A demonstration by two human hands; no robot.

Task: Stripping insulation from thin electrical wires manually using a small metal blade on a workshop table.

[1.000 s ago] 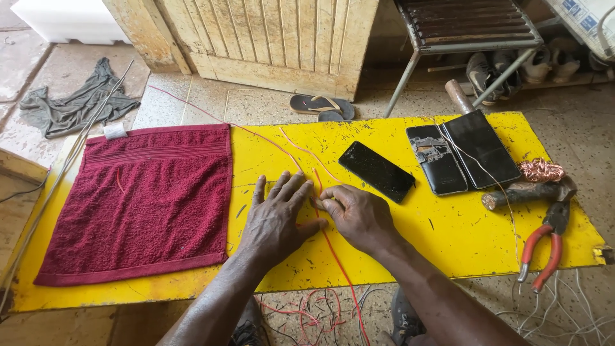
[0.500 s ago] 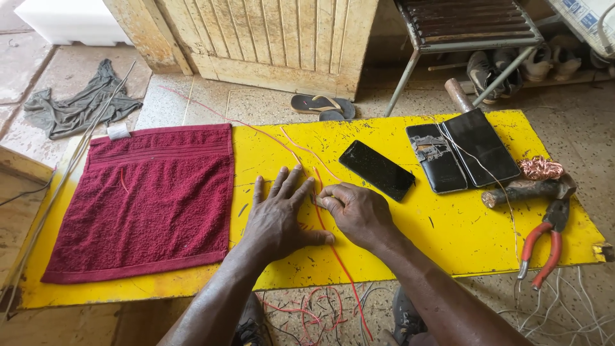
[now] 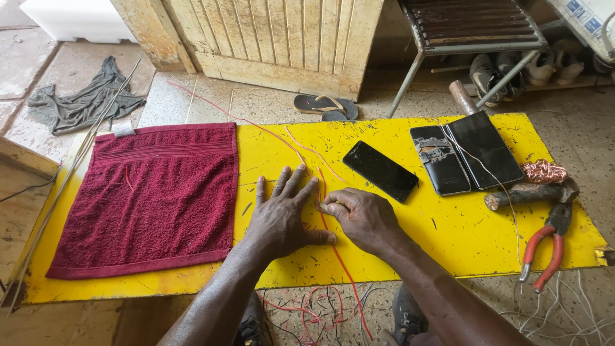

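Observation:
My left hand (image 3: 285, 214) lies flat on the yellow table (image 3: 448, 224), fingers spread, pinning a thin red wire (image 3: 330, 230) that runs from the floor behind the table, across it and off the near edge. My right hand (image 3: 365, 214) is closed around a small metal blade (image 3: 323, 207) whose tip touches the wire right beside my left fingers.
A dark red towel (image 3: 154, 192) covers the table's left part. A black phone (image 3: 379, 170) and an open phone case (image 3: 464, 157) lie behind my hands. At right are red-handled pliers (image 3: 544, 247), a stub of thick cable (image 3: 522, 194) and a copper wire bundle (image 3: 543, 171). Loose wires litter the floor.
The view has shifted slightly; both hands stay on the red wire at the same spot on the table.

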